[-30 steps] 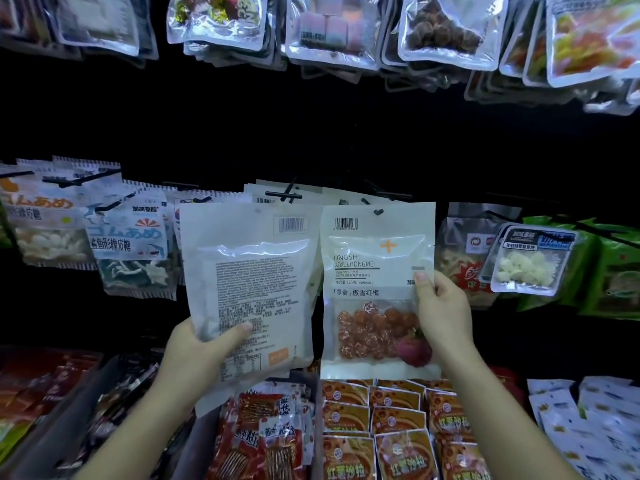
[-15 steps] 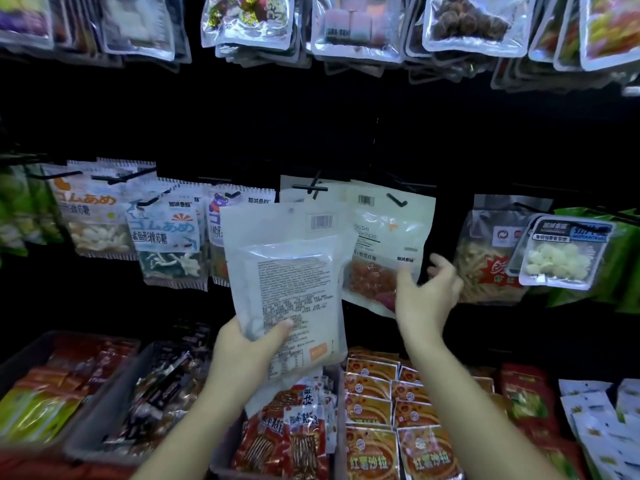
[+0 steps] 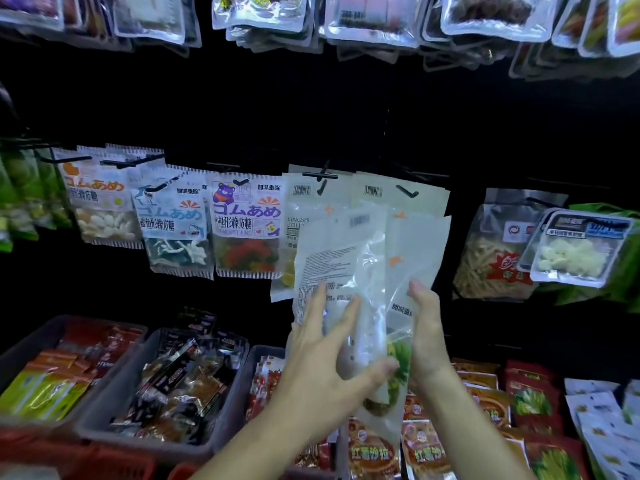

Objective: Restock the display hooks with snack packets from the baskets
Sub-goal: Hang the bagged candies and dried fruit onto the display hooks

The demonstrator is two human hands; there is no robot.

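White packet (image 3: 341, 261) is up in front of the middle row, back label facing out, sandwiched between both hands. Probably squaring it so its hole meets a hook. Left hand (image 3: 322, 368): grip spread, fingers flat on the film. Right hand (image 3: 427, 337): fingers upright along the right edge, thumb hidden, can't tell if it pinches. Candidates: cross-tipped hook (image 3: 320, 174), angled hook (image 3: 407, 192), both already loaded. Open room above the row; gummy packets (image 3: 246, 230) crowd the left, grey basket (image 3: 227, 403) sits below.
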